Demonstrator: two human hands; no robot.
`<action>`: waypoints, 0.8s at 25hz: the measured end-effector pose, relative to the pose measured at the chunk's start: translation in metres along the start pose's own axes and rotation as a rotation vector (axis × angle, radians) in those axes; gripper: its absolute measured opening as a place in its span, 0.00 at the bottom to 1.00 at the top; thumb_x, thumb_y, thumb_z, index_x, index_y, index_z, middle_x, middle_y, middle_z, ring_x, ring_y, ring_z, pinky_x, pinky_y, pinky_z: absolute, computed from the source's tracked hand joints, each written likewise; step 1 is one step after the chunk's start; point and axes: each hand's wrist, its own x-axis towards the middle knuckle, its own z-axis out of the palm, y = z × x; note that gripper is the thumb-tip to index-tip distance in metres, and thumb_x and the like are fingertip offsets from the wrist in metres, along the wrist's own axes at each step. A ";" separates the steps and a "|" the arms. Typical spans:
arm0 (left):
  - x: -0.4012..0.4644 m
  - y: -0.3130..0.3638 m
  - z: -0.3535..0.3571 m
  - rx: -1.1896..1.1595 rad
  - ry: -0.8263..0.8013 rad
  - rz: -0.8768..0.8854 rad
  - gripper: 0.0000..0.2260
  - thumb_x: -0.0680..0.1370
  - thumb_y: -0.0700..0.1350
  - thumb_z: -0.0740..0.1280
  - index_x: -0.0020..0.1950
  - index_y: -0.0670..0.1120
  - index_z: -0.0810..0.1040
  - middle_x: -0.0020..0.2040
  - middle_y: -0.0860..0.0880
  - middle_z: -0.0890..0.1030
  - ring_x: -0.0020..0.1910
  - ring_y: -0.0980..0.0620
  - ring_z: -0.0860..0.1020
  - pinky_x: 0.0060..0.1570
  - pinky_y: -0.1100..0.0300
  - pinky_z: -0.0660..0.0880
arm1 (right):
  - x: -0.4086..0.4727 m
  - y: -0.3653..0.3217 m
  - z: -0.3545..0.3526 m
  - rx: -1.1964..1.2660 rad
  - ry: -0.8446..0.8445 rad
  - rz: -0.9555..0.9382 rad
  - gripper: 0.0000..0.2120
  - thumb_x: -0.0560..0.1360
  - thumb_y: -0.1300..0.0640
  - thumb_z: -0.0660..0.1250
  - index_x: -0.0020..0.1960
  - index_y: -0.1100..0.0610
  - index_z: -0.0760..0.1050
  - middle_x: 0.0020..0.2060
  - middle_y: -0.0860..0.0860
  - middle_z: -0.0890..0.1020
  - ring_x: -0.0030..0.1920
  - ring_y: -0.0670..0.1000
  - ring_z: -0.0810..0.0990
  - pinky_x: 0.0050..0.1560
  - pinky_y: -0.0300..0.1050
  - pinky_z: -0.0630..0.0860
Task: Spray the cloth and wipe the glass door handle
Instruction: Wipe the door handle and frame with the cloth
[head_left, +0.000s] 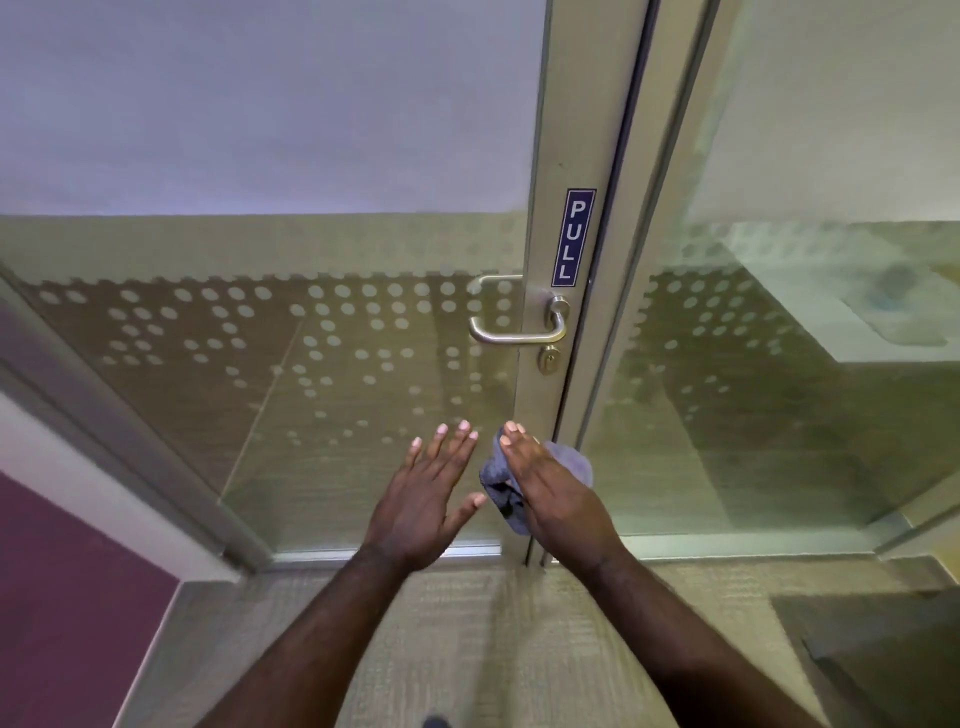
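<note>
A brushed metal lever handle (511, 336) sticks out leftward from the aluminium frame of the glass door (556, 156), under a blue PULL label (573, 238). Below it my right hand (553, 496) holds a crumpled grey-blue cloth (501, 480) bunched under the palm and fingers. My left hand (423, 499) is beside it, fingers spread, holding nothing. Both hands are well below the handle and apart from it. No spray bottle is in view.
A keyhole cylinder (549, 359) sits just under the handle. The glass panel (311, 338) carries a frosted dot pattern. A fixed glass pane (779, 364) stands to the right, a purple wall (67, 597) at lower left, and carpet (467, 649) underfoot.
</note>
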 end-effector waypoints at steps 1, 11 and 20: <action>-0.005 0.014 0.004 -0.033 -0.016 0.002 0.35 0.78 0.68 0.41 0.79 0.49 0.51 0.79 0.55 0.50 0.78 0.52 0.47 0.75 0.54 0.43 | -0.009 -0.003 -0.006 -0.011 -0.032 -0.037 0.26 0.83 0.50 0.40 0.75 0.61 0.60 0.75 0.55 0.61 0.76 0.50 0.56 0.75 0.42 0.52; -0.046 0.111 0.010 -0.794 0.049 -0.282 0.23 0.79 0.64 0.52 0.56 0.54 0.81 0.53 0.59 0.83 0.56 0.60 0.78 0.59 0.59 0.72 | -0.071 -0.029 -0.025 0.090 -0.061 -0.001 0.29 0.81 0.50 0.51 0.76 0.64 0.48 0.74 0.59 0.63 0.73 0.53 0.62 0.73 0.39 0.54; -0.055 0.133 -0.009 -1.227 0.017 -0.610 0.16 0.80 0.53 0.61 0.39 0.45 0.79 0.31 0.49 0.78 0.30 0.54 0.75 0.32 0.61 0.71 | -0.081 -0.057 -0.036 0.305 -0.277 0.062 0.47 0.75 0.56 0.62 0.73 0.53 0.25 0.78 0.52 0.41 0.77 0.48 0.43 0.75 0.46 0.56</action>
